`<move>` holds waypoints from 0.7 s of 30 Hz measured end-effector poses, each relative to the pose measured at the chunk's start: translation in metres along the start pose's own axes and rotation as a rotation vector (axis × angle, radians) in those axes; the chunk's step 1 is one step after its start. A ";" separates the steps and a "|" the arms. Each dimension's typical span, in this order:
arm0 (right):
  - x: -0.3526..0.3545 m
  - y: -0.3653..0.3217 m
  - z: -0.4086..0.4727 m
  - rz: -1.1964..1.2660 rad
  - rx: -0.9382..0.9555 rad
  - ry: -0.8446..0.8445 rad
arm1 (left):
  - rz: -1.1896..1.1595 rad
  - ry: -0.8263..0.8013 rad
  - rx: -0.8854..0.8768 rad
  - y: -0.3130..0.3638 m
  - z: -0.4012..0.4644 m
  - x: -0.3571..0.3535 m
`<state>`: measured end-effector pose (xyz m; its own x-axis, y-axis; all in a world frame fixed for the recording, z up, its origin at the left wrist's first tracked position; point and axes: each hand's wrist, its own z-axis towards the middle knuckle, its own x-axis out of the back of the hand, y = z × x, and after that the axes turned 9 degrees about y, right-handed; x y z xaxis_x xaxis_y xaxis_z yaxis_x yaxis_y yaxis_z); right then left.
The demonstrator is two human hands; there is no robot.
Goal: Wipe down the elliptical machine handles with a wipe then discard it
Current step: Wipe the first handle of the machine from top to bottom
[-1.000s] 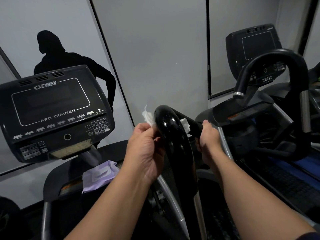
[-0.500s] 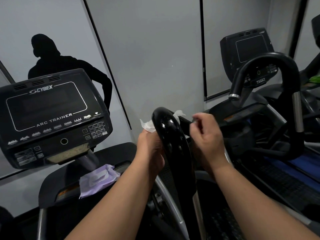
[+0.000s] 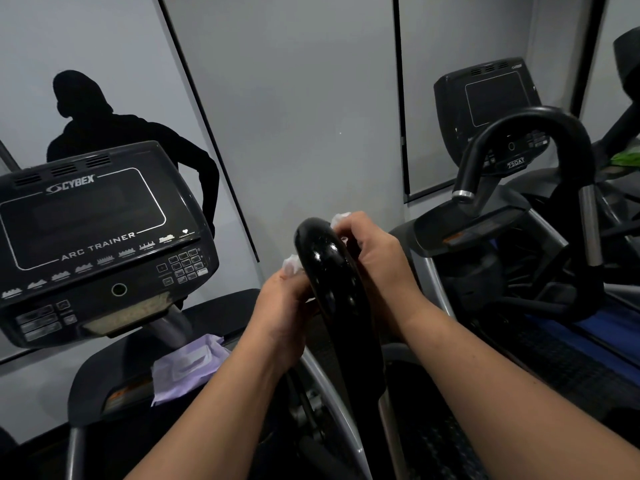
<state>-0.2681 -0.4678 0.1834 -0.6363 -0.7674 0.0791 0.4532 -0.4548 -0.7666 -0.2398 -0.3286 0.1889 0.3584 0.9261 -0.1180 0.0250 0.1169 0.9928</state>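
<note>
I see glossy black curved handle (image 3: 325, 261), rounded top. Left hand (image 3: 284, 313) fingers curled, pinching crumpled white wipe (image 3: 290, 264) against handle's left side. Right hand (image 3: 372, 251) fingers curled, pinching wipe's other end at right. Soft lilac pack (image 3: 185, 367) on matte tray below console (image 3: 100, 237).

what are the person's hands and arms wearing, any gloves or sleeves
Nothing that shows. The left hand and the right hand are bare, with no gloves, and no rings or watch visible. Both forearms are uncovered from the wrists down to the bottom edge of the picture, with no sleeves, bands or markings showing. The upper arms are out of view.
</note>
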 end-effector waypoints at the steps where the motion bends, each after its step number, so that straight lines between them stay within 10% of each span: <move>1: 0.001 0.001 0.000 -0.066 0.045 0.025 | 0.020 -0.016 -0.012 0.000 -0.001 0.000; 10: 0.001 0.016 0.026 -0.325 0.052 0.159 | 0.256 0.400 -0.246 0.019 0.013 0.002; 21: -0.003 0.016 0.013 -0.511 0.274 0.070 | 0.358 0.200 -0.276 0.058 0.027 0.002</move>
<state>-0.2507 -0.4790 0.1793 -0.8524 -0.3922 0.3459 0.2166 -0.8669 -0.4490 -0.2121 -0.3298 0.2466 0.1125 0.9731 0.2012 -0.3250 -0.1554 0.9329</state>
